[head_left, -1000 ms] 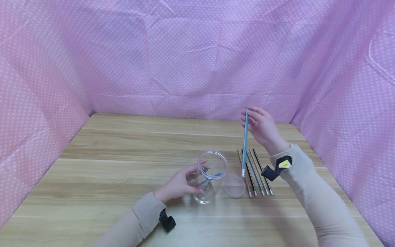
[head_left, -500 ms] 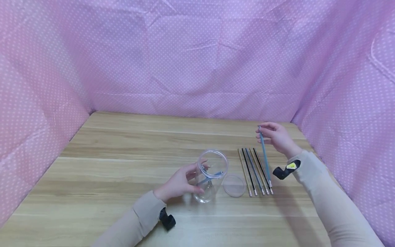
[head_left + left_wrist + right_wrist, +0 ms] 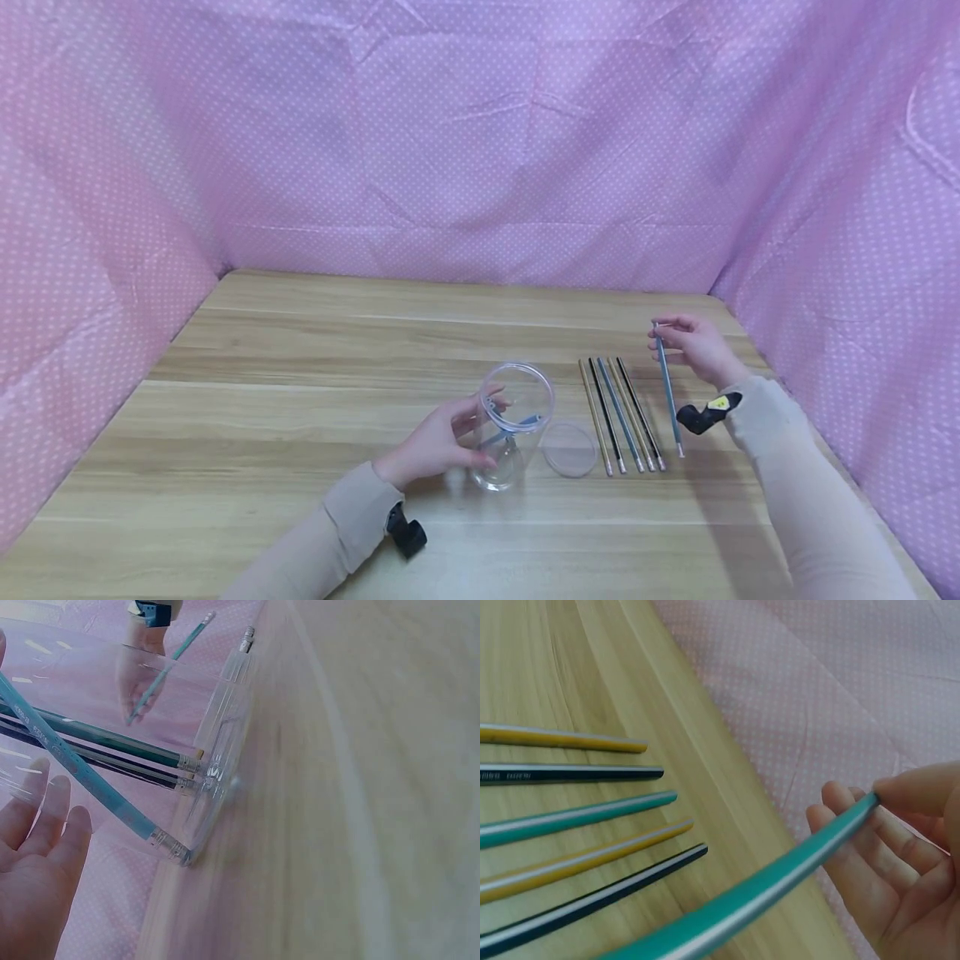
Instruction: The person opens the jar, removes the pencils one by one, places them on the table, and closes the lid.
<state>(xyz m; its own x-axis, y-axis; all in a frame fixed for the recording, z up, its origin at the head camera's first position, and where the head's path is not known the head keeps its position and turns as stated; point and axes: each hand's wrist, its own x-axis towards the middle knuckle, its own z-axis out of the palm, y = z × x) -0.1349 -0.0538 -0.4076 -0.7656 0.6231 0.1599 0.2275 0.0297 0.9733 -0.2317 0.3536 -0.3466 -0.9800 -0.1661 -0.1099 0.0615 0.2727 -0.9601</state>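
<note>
My left hand [image 3: 442,442] holds a clear plastic jar [image 3: 495,482] on the table, thumb on its near side and fingers behind. Inside the jar, seen in the left wrist view, lean a light blue pencil [image 3: 86,774] and darker pencils [image 3: 112,739], eraser ends at the base. My right hand [image 3: 697,346] pinches the far, eraserless end of a teal pencil [image 3: 667,387]. That pencil slants with its eraser end low, just right of a row of several yellow, black and teal pencils [image 3: 617,408]. Whether its eraser touches the table I cannot tell.
A clear round lid [image 3: 568,450] lies flat between the jar and the pencil row. Pink dotted cloth [image 3: 465,150] hangs behind and on both sides of the wooden table [image 3: 300,358].
My right hand has carried the teal pencil right and lower, from above the row to beside its right end. My left hand and the jar have stayed in place.
</note>
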